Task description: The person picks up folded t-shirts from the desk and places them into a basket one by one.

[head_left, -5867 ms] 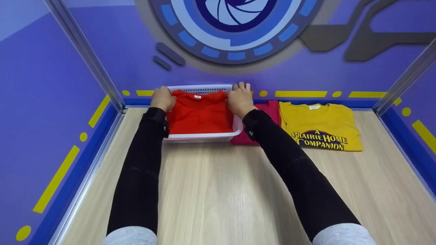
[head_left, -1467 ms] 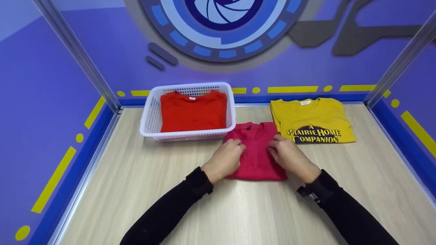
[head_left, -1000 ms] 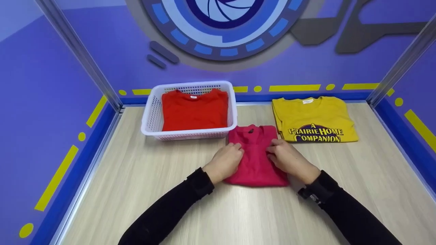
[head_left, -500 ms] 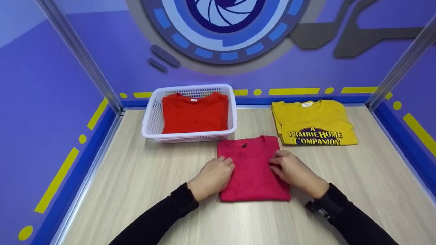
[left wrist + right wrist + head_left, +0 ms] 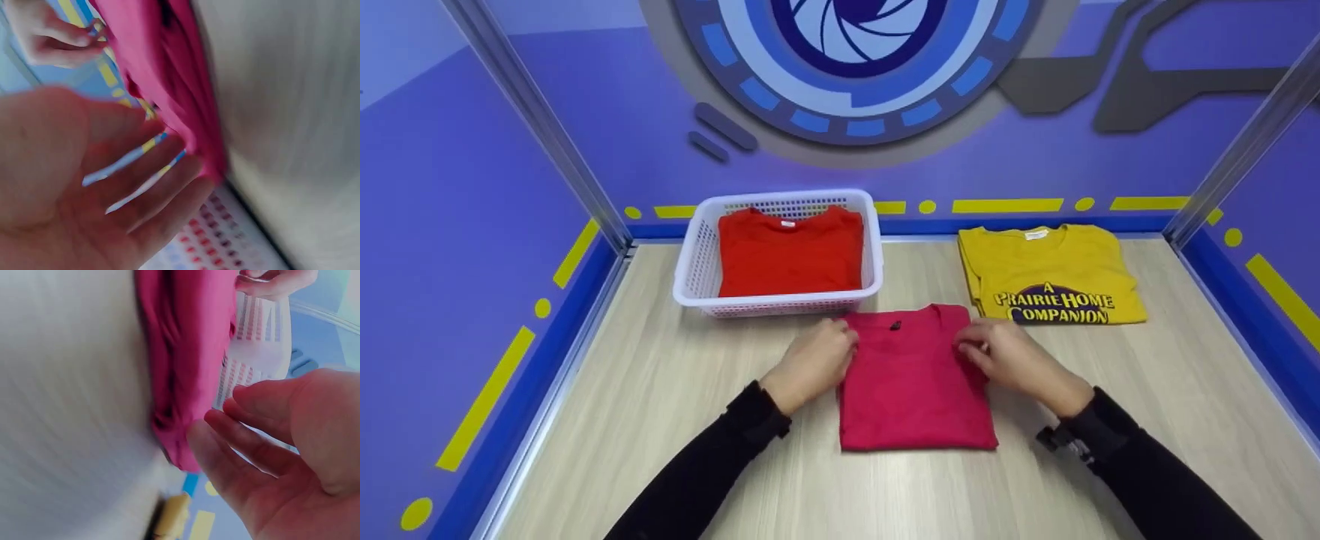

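Observation:
A folded pink-red T-shirt (image 5: pixel 915 390) lies flat on the table, its neckline toward the back wall. My left hand (image 5: pixel 816 358) is at its upper left edge; the left wrist view shows the fingers (image 5: pixel 169 197) extended, tips against the fabric. At the opposite edge is my right hand (image 5: pixel 1020 361). In the right wrist view its fingers (image 5: pixel 253 444) are spread and loosely bent, with one fingertip at the side of the folded shirt (image 5: pixel 191 354). Neither hand grips the fabric.
Behind the left hand stands a white plastic basket (image 5: pixel 690 289) with a folded red T-shirt (image 5: pixel 791 255) inside. A folded yellow T-shirt (image 5: pixel 1046 262) with printed lettering lies at the back right. Blue-purple panels (image 5: pixel 585 97) enclose the wooden table (image 5: pixel 675 390).
Both hands left the basket, which now sits slightly further left, and drew the pink-red T-shirt toward the front. It now lies spread wider and flatter; the hands have moved up its sides.

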`<state>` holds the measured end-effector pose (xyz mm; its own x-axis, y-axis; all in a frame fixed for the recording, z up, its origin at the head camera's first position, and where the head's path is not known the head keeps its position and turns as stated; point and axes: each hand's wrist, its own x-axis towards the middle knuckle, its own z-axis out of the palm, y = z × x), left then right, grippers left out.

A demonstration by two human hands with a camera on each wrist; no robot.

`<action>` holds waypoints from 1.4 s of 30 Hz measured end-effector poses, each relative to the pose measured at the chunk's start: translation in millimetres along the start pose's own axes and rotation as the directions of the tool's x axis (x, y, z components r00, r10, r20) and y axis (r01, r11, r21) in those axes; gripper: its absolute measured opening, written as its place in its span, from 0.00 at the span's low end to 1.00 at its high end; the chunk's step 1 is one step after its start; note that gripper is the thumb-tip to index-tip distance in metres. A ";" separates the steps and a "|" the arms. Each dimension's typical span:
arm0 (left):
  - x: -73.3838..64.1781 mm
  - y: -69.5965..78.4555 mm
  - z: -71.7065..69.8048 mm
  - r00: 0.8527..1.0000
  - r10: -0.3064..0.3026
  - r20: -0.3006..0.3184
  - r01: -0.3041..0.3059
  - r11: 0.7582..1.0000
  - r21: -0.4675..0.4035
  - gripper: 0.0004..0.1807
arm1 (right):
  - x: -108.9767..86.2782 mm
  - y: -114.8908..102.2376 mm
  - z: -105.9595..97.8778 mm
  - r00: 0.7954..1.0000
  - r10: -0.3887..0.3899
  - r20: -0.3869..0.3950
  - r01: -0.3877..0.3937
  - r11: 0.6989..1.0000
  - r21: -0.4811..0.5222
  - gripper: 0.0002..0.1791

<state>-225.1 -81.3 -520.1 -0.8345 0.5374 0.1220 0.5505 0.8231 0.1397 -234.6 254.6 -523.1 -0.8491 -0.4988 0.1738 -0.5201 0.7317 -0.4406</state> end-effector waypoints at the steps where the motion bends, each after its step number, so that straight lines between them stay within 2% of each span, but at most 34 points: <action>1: 3.9 -3.1 -0.2 0.999 -0.036 -0.019 0.036 0.999 0.002 0.07 | 6.6 1.0 -4.4 1.000 0.005 -0.005 -0.005 1.000 -0.019 0.07; 3: 10.7 -7.6 0.4 0.995 -0.094 -0.033 0.095 0.995 0.014 0.09 | 20.5 2.9 -11.4 1.000 0.011 0.003 -0.011 0.998 -0.069 0.09; 5: 16.2 -9.6 2.0 0.991 -0.130 -0.017 0.131 0.991 0.030 0.11 | 33.9 5.0 -15.5 0.999 0.018 0.034 -0.013 0.990 -0.137 0.11; 8: 24.0 -9.8 4.2 0.987 -0.159 0.016 0.158 0.987 0.030 0.14 | 51.0 7.6 -16.7 0.991 0.056 0.122 -0.026 0.973 -0.229 0.15; 11: 31.9 -9.2 5.9 0.984 -0.172 0.044 0.171 0.985 0.026 0.15 | 63.0 11.3 -13.5 0.972 0.112 0.206 -0.048 0.955 -0.292 0.18; 15: 38.4 -7.7 9.3 0.983 -0.170 0.067 0.167 0.985 0.044 0.14 | 71.8 17.4 -6.9 0.943 0.160 0.292 -0.071 0.953 -0.295 0.19; 19: 40.5 -5.1 12.5 0.985 -0.152 0.080 0.146 0.986 0.078 0.14 | 75.3 22.3 -3.3 0.925 0.183 0.333 -0.099 0.962 -0.255 0.18; 23: 42.2 -3.7 13.2 0.985 -0.144 0.100 0.134 0.986 0.097 0.14 | 75.3 24.0 -2.6 0.926 0.176 0.333 -0.108 0.971 -0.212 0.14; 28: 43.7 -5.1 13.3 0.974 -0.180 0.134 0.172 0.983 0.066 0.12 | 73.2 24.7 -2.2 0.941 0.146 0.305 -0.098 0.981 -0.167 0.09; 32: 41.1 -6.9 15.4 0.977 -0.170 0.125 0.168 0.985 0.031 0.11 | 70.8 25.6 -2.6 0.944 0.153 0.291 -0.126 0.986 -0.108 0.08; 35: 37.2 -9.1 15.8 0.984 -0.152 0.094 0.154 0.988 -0.013 0.11 | 68.0 25.2 -7.8 0.949 0.161 0.273 -0.158 0.987 -0.034 0.09; 38: 31.9 -11.3 8.7 0.988 -0.139 0.069 0.145 0.986 -0.086 0.10 | 64.1 21.9 -19.2 0.960 0.152 0.237 -0.163 0.986 0.025 0.10; 42: 25.5 -16.6 -14.6 0.992 -0.108 0.058 0.119 0.964 -0.238 0.13 | 59.9 12.2 -41.6 0.981 0.093 0.169 -0.102 0.994 0.048 0.10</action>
<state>-255.2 -83.9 -504.9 -0.8893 0.4547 0.0492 0.4372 0.8137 0.3832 -295.6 253.0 -481.5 -0.8659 -0.4999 -0.0191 -0.4253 0.7556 -0.4982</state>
